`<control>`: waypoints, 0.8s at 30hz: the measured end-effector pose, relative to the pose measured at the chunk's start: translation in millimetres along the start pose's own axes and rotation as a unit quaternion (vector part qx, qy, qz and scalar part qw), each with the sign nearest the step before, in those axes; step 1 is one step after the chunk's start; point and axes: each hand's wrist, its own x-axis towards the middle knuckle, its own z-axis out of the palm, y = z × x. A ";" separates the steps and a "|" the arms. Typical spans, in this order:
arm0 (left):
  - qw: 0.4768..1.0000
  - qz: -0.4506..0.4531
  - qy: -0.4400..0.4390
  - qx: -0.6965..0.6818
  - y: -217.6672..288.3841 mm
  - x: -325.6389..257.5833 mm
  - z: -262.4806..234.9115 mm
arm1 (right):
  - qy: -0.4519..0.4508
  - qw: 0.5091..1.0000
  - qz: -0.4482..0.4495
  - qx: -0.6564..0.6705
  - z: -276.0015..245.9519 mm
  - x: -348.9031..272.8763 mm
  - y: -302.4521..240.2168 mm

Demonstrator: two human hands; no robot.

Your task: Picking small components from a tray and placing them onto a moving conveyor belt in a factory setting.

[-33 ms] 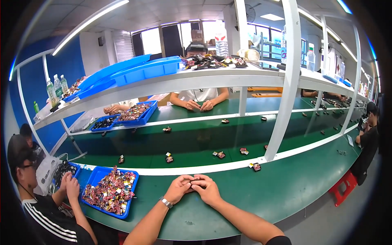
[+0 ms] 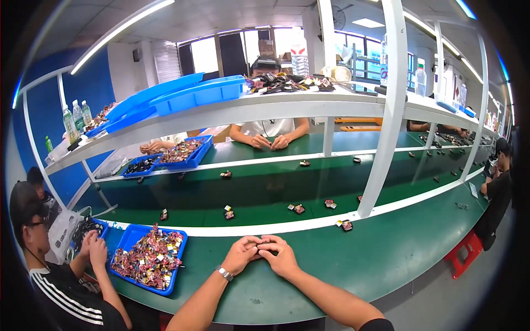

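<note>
My left hand [image 2: 241, 254] and my right hand [image 2: 281, 257] meet on the green bench [image 2: 386, 259] just in front of me. The fingertips of both pinch one small dark part [image 2: 264, 244], which is mostly hidden by the fingers. A metal watch [image 2: 223, 272] sits on my left wrist. A blue tray [image 2: 128, 234] heaped with small red and dark parts lies to the left of my left hand.
A dark green belt [image 2: 265, 190] beyond a white strip carries scattered small parts [image 2: 298, 208]. A white post [image 2: 386, 110] rises at right. One person [image 2: 55, 276] works at my left and another [image 2: 270, 138] sits opposite. A red stool [image 2: 461, 254] stands at right.
</note>
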 end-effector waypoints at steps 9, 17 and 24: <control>0.997 0.019 -0.036 -0.062 0.8 -0.9 -4.2 | 0.023 0.993 -0.085 -0.081 -4.5 1.4 -17.3; 0.997 0.042 -0.032 -0.058 -5.2 2.0 -8.8 | 0.001 0.995 -0.081 -0.064 -3.2 2.1 -9.4; 0.997 0.042 -0.013 -0.056 0.9 -0.2 3.5 | -0.006 0.988 -0.114 -0.102 -8.4 6.0 -12.7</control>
